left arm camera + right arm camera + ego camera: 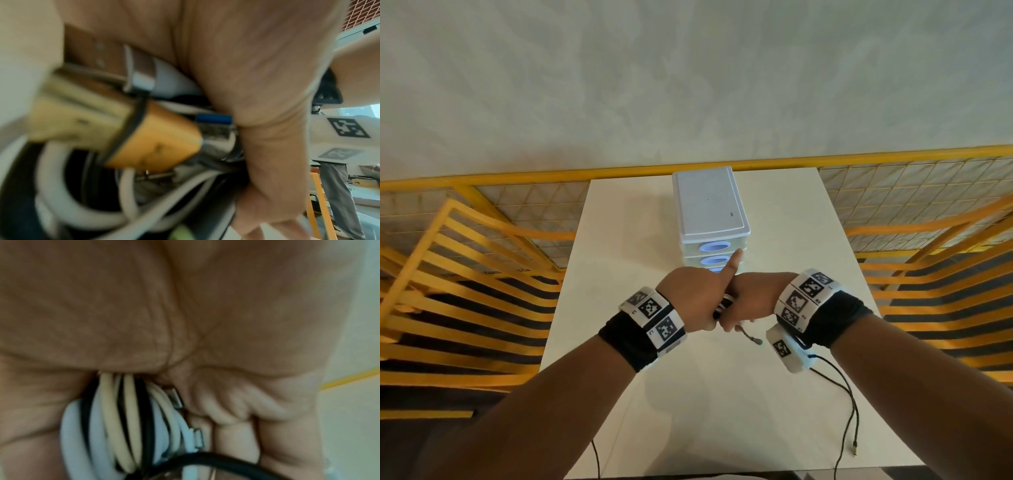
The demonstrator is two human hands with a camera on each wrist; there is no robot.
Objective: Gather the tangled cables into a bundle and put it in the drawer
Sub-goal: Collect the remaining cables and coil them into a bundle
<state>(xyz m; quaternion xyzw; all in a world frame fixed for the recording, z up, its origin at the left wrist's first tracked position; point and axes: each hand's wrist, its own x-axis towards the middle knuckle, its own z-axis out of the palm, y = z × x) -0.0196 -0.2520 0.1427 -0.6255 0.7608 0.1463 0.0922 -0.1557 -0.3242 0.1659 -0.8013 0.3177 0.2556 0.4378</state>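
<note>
Both hands meet over the white table, just in front of a small white drawer unit whose drawers, with pale blue oval handles, look closed. Between the hands sits the cable bundle. My left hand grips it with its index finger straight, pointing at the unit. My right hand curls round the bundle's other side, and one plug end dangles below. Up close the bundle shows white and black loops, a yellow connector and a blue plug. The right fingers wrap the white, cream and black loops.
Yellow slatted chairs stand left and right of the table, with a yellow mesh fence behind. Thin black wrist-camera leads trail over the table's near right part. A standing person's legs appear in the left wrist view.
</note>
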